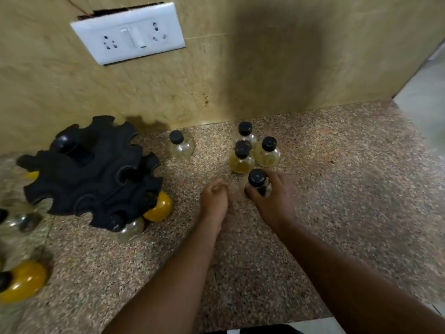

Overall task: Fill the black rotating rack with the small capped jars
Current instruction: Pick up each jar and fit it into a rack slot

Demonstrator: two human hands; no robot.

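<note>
One upright jar [257, 178] grasped by right hand [274, 201], centre frame; rack [91, 169] stands middle left, nearer the curled, empty left hand [214, 198].

One wide-angle head-worn camera looks forward and steeply down from close above the forearms, with the left hand [214, 200] and the right hand [274, 201] gripping a jar [257, 178] mid-frame, the wall [277, 68] beyond them and the rack [91, 169] left of them.

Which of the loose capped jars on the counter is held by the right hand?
The jar nearest the person: the right hand grips its body. The three clustered jars behind it and the lone jar further left stand untouched.
</note>
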